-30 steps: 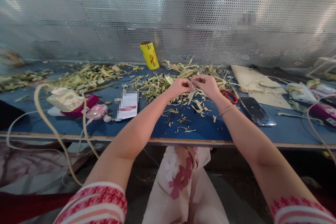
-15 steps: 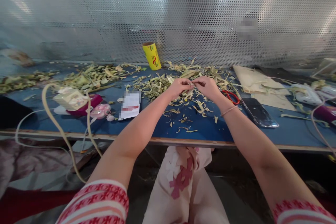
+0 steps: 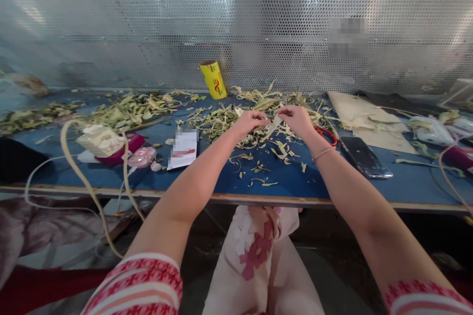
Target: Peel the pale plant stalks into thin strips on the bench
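Observation:
Above a heap of dried, pale green plant strips point(image 3: 218, 120), my two hands are close together. My right hand point(image 3: 297, 119) pinches a pale, leaf-like dried strip point(image 3: 274, 127) that hangs down to the left from its fingertips. Just left of that strip, my left hand point(image 3: 249, 124) has thumb and fingers pressed together; anything between them is too small to make out. Red-handled scissors point(image 3: 327, 135) lie partly hidden behind my right wrist. Small cut scraps point(image 3: 283, 151) are scattered on the blue tabletop in front of my hands.
A yellow cardboard tube point(image 3: 213, 80) stands tilted by the perforated metal wall point(image 3: 251, 19). To the right are a dark phone point(image 3: 365, 157) and brown card point(image 3: 384, 133). A white-faced phone or card point(image 3: 184, 150), a pink pouch point(image 3: 142, 156) and a looped cream strap point(image 3: 83, 172) are left.
My hands have moved slightly apart from their fingertip-to-fingertip position. The pale strip now shows hanging from my right hand.

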`<state>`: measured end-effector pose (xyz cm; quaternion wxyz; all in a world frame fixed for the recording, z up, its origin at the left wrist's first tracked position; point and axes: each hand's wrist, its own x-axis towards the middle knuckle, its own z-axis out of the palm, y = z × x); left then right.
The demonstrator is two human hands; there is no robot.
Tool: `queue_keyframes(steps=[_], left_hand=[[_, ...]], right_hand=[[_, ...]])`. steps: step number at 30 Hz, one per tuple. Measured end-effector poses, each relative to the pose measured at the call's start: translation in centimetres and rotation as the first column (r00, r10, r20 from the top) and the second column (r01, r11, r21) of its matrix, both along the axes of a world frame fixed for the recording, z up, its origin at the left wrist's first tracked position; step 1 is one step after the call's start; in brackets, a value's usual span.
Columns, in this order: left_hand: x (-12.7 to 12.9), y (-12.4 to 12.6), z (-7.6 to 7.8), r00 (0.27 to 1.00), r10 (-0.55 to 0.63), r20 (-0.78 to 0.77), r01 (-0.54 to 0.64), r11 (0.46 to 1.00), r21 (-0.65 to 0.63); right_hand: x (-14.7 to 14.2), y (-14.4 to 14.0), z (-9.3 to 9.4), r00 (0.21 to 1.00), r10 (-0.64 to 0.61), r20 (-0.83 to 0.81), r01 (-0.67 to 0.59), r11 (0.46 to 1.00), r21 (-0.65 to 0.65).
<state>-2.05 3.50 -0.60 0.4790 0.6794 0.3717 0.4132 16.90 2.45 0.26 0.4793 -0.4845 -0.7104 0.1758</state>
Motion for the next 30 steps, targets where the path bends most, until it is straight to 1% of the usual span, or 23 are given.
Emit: queue_keyframes(steps=[4, 7, 11, 14, 16, 18, 22, 24, 25, 27, 30], left_hand=[[-0.2, -0.2, 0.4, 0.998, -0.048, -0.05, 0.046, 0.998, -0.05], [-0.1, -0.3, 0.5, 0.992, -0.085, -0.095, 0.08, 0.995, -0.062], [0.1, -0.2, 0.3, 0.994, -0.104, -0.042, 0.101, 0.992, -0.08], [0.3, -0.2, 0.2, 0.997, -0.078, 0.026, 0.081, 0.988, -0.133], [0.3, -0.2, 0.4, 0.996, -0.048, 0.081, 0.062, 0.983, -0.173], [0.2, -0.2, 0.5, 0.99, -0.016, 0.14, 0.045, 0.979, -0.2], [-0.5, 0.2, 0.9, 0.965, 0.05, 0.258, -0.011, 0.988, -0.153], [-0.9, 0.5, 1.1, 0.946, 0.104, 0.307, -0.066, 0.989, -0.132], [-1.1, 0.7, 1.2, 0.935, 0.133, 0.328, -0.093, 0.987, -0.134], [-1.3, 0.8, 1.3, 0.916, 0.179, 0.359, -0.132, 0.979, -0.153], [-1.4, 0.9, 1.4, 0.902, 0.216, 0.374, -0.161, 0.971, -0.174]], right_hand=[[0.2, -0.2, 0.1, 0.999, -0.029, 0.045, 0.029, 1.0, 0.008], [0.2, -0.3, 0.2, 0.995, -0.045, 0.086, 0.045, 0.999, 0.003], [0.3, -0.2, 0.3, 0.988, -0.031, 0.149, 0.035, 0.999, -0.026], [0.6, -0.2, 0.5, 0.985, -0.056, 0.166, 0.066, 0.996, -0.053], [0.9, -0.1, 0.6, 0.989, -0.074, 0.131, 0.086, 0.992, -0.088], [1.4, 0.2, 0.6, 0.994, -0.093, 0.06, 0.099, 0.988, -0.114], [3.0, 1.5, 0.6, 0.971, -0.182, -0.156, 0.171, 0.982, -0.08], [3.8, 1.9, 0.6, 0.956, -0.233, -0.179, 0.226, 0.972, -0.059], [4.1, 1.9, 0.6, 0.954, -0.265, -0.143, 0.261, 0.964, -0.046], [4.4, 1.8, 0.5, 0.95, -0.311, 0.011, 0.311, 0.95, -0.007], [4.3, 1.8, 0.5, 0.905, -0.299, 0.303, 0.302, 0.953, 0.039]])
